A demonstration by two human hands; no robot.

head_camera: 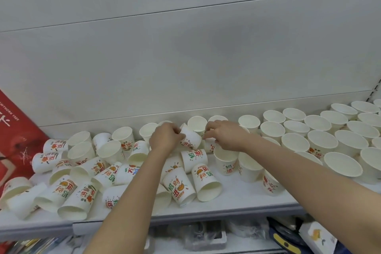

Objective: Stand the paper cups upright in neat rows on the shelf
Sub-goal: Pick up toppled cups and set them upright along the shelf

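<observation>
While the lower shelf nearest the camera is showing only blurred packets and boxes, the white shelf above it is carrying the whole job, and by my judgement the work is sitting somewhere near the halfway mark. Along its front and left, a heap of tipped cups is lying on its sides, printed walls up and mouths pointing every way, all waiting to be stood. To the right, the upright cups are standing mouth-up in rows that are running back toward the rear panel, and those look finished. A thinner line of standing cups is also forming along the back edge behind the heap.

Both forearms are reaching over the heap to the middle of the shelf. The left hand is gripping a tilted cup by its side, fingers curled on the paper, with the base lifted and turned up toward the back. The right hand is working just beside it, fingertips pinching at the rim of a half-hidden cup beneath the palm; how firmly it is holding I cannot tell. The hands are close together, nearly touching across the tilted cup. A red box is leaning at the far left.
</observation>
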